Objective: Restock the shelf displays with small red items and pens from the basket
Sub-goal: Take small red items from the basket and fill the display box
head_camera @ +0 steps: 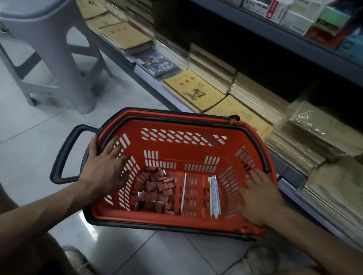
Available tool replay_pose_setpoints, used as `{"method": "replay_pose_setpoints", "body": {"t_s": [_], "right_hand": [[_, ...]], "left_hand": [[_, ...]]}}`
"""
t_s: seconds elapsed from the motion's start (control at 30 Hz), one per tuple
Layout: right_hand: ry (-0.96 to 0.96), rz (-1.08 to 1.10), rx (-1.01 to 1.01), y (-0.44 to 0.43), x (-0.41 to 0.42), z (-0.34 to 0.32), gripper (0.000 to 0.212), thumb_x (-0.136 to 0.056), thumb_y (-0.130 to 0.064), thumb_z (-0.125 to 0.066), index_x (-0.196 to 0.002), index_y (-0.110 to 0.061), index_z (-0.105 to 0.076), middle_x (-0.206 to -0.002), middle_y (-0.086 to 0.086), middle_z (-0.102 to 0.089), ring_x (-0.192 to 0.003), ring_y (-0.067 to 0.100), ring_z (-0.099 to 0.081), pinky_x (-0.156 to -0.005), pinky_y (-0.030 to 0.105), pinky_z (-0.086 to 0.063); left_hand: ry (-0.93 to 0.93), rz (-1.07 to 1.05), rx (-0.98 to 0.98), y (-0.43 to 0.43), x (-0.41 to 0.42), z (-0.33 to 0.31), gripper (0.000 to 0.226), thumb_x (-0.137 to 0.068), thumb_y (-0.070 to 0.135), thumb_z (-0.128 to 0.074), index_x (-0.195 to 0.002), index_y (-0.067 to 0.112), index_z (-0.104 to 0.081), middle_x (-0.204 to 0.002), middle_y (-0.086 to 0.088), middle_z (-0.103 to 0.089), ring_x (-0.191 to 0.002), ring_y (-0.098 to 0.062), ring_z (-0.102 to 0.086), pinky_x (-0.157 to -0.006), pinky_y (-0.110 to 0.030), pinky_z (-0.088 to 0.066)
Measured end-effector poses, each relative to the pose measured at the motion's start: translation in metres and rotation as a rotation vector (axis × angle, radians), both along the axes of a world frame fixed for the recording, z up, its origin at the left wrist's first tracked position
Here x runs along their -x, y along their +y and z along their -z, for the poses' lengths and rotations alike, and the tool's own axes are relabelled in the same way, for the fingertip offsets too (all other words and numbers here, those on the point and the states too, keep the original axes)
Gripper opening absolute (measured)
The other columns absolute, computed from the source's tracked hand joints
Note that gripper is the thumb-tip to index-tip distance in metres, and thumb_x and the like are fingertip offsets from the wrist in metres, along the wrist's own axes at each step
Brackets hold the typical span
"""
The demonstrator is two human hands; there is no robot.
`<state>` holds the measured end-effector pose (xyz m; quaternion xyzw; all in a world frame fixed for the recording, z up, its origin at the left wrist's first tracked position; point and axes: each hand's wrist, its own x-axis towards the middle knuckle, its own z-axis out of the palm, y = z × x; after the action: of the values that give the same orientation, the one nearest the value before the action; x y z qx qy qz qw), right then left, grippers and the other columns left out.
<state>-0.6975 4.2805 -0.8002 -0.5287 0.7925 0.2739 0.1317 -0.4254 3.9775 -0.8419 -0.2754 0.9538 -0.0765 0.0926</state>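
left hand point(104, 168): fingers spread flat on basket point(184, 126) left wall, holding nothing | small red items point(156, 188): basket floor, left | pens point(215, 196): basket floor, right | right hand point(259, 197): flat on right wall, empty | risk: tilting basket likely scatters loose stock

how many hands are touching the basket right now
2. The left hand rests on the left rim of the basket, the right hand on its right rim.

Both hands, left hand point(102, 167) and right hand point(260, 198), rested flat on red basket point(181, 148) rims; red items point(155, 189), pens point(215, 196) inside.
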Motion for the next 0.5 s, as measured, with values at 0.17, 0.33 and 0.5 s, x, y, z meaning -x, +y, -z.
{"method": "replay_pose_setpoints", "body": {"t_s": [0.17, 0.33, 0.5], "right_hand": [[0.015, 0.052, -0.086, 0.006, 0.011, 0.015, 0.078, -0.096, -0.065, -0.037, -0.158, -0.019, -0.034, -0.164, 0.012, -0.032, -0.155, 0.035, -0.015, -0.127, 0.050, 0.004], [-0.077, 0.042, -0.010, 0.002, 0.012, 0.009, 0.074, -0.098, -0.055, -0.043, -0.161, -0.019, -0.026, -0.162, 0.011, -0.033, -0.150, 0.036, -0.023, -0.126, 0.051, -0.004], [-0.219, -0.056, 0.101, -0.001, 0.035, 0.022, 0.047, -0.098, -0.040, -0.050, -0.141, -0.020, -0.053, -0.138, 0.009, -0.056, -0.124, 0.029, -0.053, -0.105, 0.042, -0.042]], "left_hand": [[-0.022, 0.030, 0.008, 0.009, 0.014, -0.005, 0.079, -0.089, 0.071, -0.050, -0.156, 0.029, -0.043, -0.166, -0.008, -0.033, -0.159, -0.031, -0.012, -0.121, -0.069, 0.006], [-0.213, 0.110, 0.009, 0.038, 0.034, -0.018, 0.071, -0.099, 0.064, -0.043, -0.159, 0.026, -0.033, -0.168, -0.013, -0.024, -0.159, -0.033, -0.008, -0.126, -0.062, 0.000], [-0.215, 0.169, -0.206, 0.084, 0.077, 0.001, 0.059, -0.102, 0.047, -0.049, -0.156, 0.027, -0.036, -0.152, -0.006, -0.047, -0.138, -0.026, -0.045, -0.116, -0.045, -0.036]]}}
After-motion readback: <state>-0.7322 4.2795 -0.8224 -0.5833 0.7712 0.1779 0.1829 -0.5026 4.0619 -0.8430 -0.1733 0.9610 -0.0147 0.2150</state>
